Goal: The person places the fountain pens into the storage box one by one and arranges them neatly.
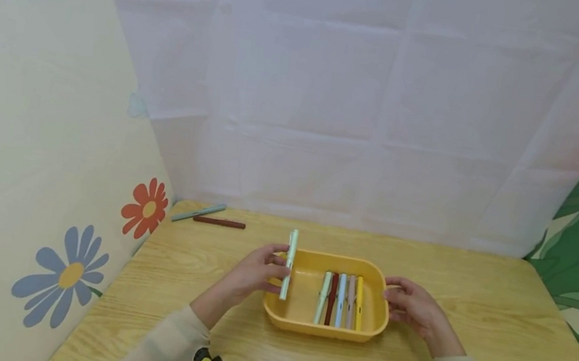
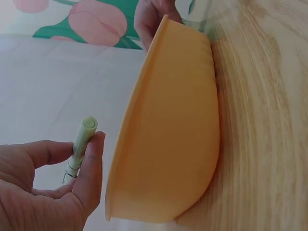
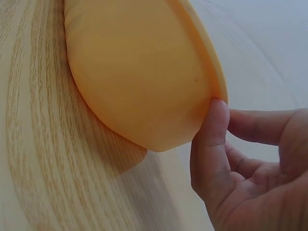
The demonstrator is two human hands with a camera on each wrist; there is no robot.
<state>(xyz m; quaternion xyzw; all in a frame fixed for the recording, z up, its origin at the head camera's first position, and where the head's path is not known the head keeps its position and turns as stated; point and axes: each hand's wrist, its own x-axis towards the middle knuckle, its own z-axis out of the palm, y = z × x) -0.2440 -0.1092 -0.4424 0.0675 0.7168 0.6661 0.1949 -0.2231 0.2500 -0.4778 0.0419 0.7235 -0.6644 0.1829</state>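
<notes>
Between the thumb and fingers of my left hand (image 1: 260, 270) is a pale green pen (image 1: 289, 265), held nearly upright in the head view over the left end of a yellow plastic tray (image 1: 296, 326). The left wrist view shows the pen's round end (image 2: 90, 122) pointing up, apart from the tray's outer wall (image 2: 163, 125). At the opposite end, my right hand (image 1: 416, 308) pinches the tray's rim with thumb and finger, seen closely in the right wrist view. Inside the tray several pens lie side by side: pale green (image 1: 323, 298), dark red (image 1: 331, 299), light blue (image 1: 341, 300), mauve (image 1: 350, 302) and yellow (image 1: 359, 303).
On the wooden table (image 1: 182, 295), at the back left, a grey-blue pen (image 1: 200, 212) and a dark red pen (image 1: 219, 222) lie crossing or touching. A white sheet (image 1: 302, 95) hangs behind the table, with flower-printed walls on both sides.
</notes>
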